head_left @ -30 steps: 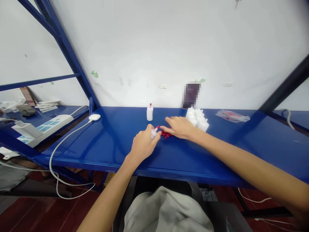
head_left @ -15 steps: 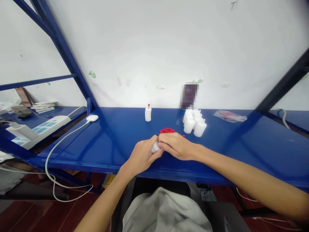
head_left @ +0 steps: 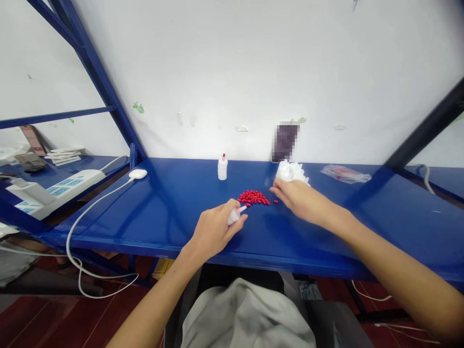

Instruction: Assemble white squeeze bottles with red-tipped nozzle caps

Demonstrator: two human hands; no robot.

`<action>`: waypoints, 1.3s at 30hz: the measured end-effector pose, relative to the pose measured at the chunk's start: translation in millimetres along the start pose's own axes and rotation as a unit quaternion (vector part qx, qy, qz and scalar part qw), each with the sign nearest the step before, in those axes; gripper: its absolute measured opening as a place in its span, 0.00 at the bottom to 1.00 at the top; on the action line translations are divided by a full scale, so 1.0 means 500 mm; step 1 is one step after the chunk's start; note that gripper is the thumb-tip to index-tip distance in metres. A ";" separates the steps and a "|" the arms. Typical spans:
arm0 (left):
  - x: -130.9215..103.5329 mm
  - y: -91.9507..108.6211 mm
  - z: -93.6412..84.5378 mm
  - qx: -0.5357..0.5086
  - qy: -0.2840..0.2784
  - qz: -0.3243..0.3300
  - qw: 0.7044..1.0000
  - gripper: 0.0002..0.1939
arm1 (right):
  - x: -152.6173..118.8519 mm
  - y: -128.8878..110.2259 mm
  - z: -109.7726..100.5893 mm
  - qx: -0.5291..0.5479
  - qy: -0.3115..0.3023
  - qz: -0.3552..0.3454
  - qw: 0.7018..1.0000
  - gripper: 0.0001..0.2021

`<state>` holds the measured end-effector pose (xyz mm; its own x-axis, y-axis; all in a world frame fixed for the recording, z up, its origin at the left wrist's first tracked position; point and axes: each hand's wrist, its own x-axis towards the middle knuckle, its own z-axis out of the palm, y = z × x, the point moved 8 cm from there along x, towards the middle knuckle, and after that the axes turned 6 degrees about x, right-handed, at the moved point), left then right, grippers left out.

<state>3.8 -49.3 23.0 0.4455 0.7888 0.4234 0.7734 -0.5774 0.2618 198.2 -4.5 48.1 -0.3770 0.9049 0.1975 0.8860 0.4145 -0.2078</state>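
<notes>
My left hand (head_left: 216, 226) is wrapped round a white bottle (head_left: 234, 217), whose pale nozzle points to the upper right with no red cap on it. Beyond that nozzle lies a pile of small red caps (head_left: 253, 197), with one loose red cap (head_left: 276, 201) to its right. My right hand (head_left: 295, 194) is beside the cluster of white bottles (head_left: 290, 170) and partly covers them; its fingers are pressed together, and what they hold, if anything, is hidden. A white bottle with a red cap (head_left: 222, 169) stands upright farther back.
On the blue table (head_left: 174, 193), a clear plastic bag (head_left: 346, 174) with red bits lies at the right. A white adapter with a cable (head_left: 138, 174) rests at the left, near a power strip (head_left: 72, 188). A dark pixelated object (head_left: 285, 141) leans on the wall.
My right hand has left the held bottle and moved right to the bottle cluster. The bottle's nozzle and the red pile now show. My left hand has barely moved.
</notes>
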 end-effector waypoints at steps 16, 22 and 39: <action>0.001 0.009 0.002 0.002 -0.019 0.001 1.000 0.12 | -0.052 -0.063 0.100 -0.211 -0.117 -0.059 0.969 0.15; 0.000 0.007 0.004 0.007 -0.014 0.000 1.000 0.12 | 0.007 -0.119 0.106 -0.193 -0.085 -0.103 0.972 0.15; 0.003 0.006 0.014 0.018 -0.037 0.006 0.999 0.10 | 0.001 -0.167 0.052 0.183 -0.023 -0.197 0.963 0.18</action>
<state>9.8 -48.3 18.3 0.4855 0.7961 0.3614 0.7828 -0.5799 0.2257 116.8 -36.1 40.9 -0.6828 0.6709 0.2892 0.5206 0.7245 -0.4517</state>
